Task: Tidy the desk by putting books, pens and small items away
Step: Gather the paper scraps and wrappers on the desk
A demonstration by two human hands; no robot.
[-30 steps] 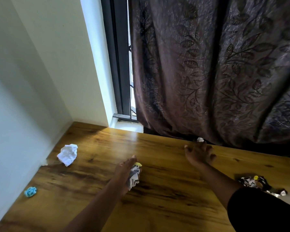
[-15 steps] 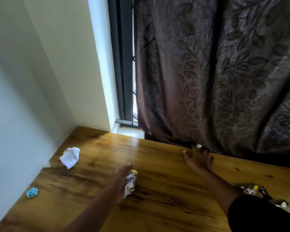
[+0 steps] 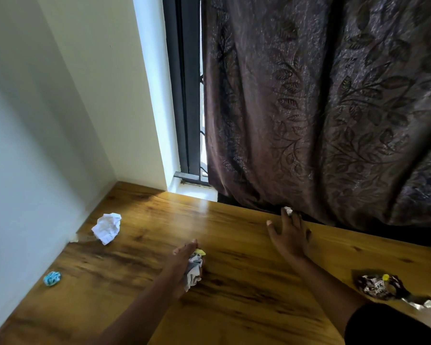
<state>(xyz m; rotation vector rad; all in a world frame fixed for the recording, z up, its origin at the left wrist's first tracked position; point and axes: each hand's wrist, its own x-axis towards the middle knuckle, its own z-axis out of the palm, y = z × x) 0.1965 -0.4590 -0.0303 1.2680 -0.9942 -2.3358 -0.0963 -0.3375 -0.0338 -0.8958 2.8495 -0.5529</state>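
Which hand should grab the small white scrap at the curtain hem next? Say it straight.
Right. The right hand is spread open with its fingertips nearly at the small white scrap; the left hand is already full of crumpled grey and yellow wrappers.

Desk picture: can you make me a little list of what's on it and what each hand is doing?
desk: wooden top, in a corner by the curtain
left hand: holding a wad of crumpled scraps
right hand: fingers spread, reaching to a small white scrap at the curtain's hem
white paper ball: far left, near the wall
blue crumpled bit: left edge
dark wrapper: right side, untouched
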